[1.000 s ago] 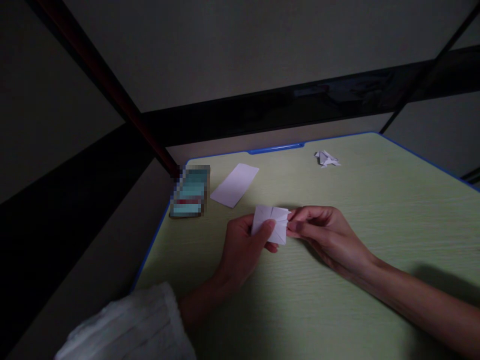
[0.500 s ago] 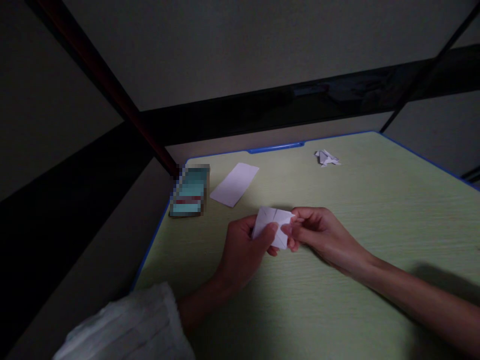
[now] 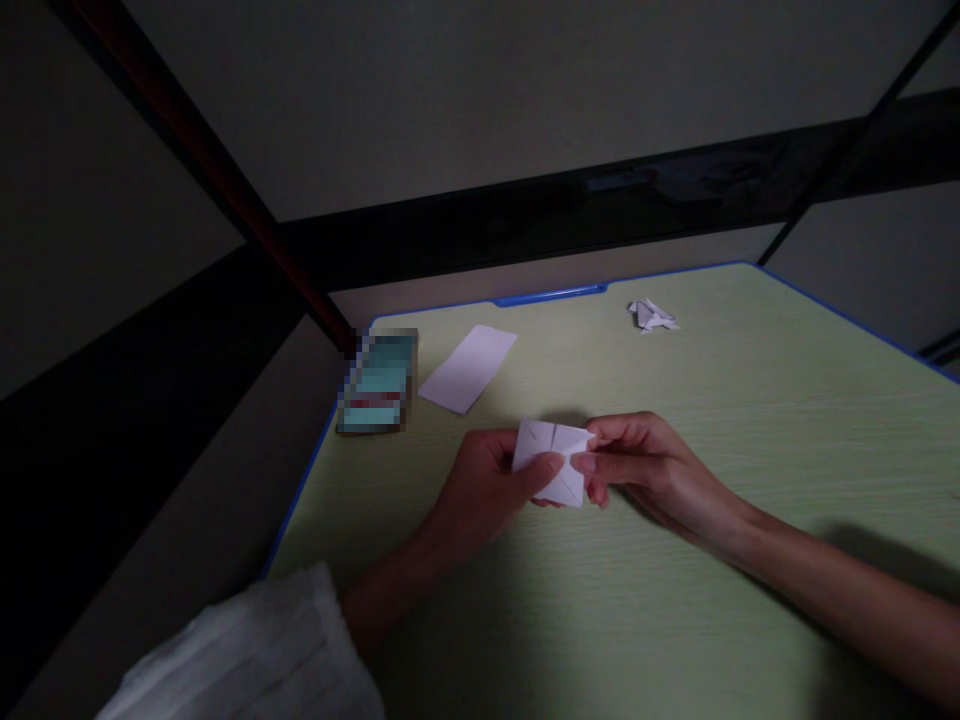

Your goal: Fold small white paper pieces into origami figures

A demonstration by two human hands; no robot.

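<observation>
A small white folded paper (image 3: 539, 441), roughly square with crease lines, is held up over the table. My left hand (image 3: 491, 475) grips it from the left, thumb flat across its front and fingers behind. At its right edge my right hand (image 3: 636, 455) pinches the paper between thumb and fingers. Some of the right fingertips show behind the lower right of the paper. The thumbs nearly meet at its middle right.
The pale green table (image 3: 750, 450) has a blue edge and a blue handle strip (image 3: 551, 295) at the back. A white paper sheet (image 3: 469, 369) lies beside a pixelated, greenish flat object (image 3: 379, 383). A folded paper figure (image 3: 652, 316) rests at the back right.
The folded paper has shifted slightly right and down with both hands on it. My right thumb lies straighter along its edge. Everything on the table has stayed in place.
</observation>
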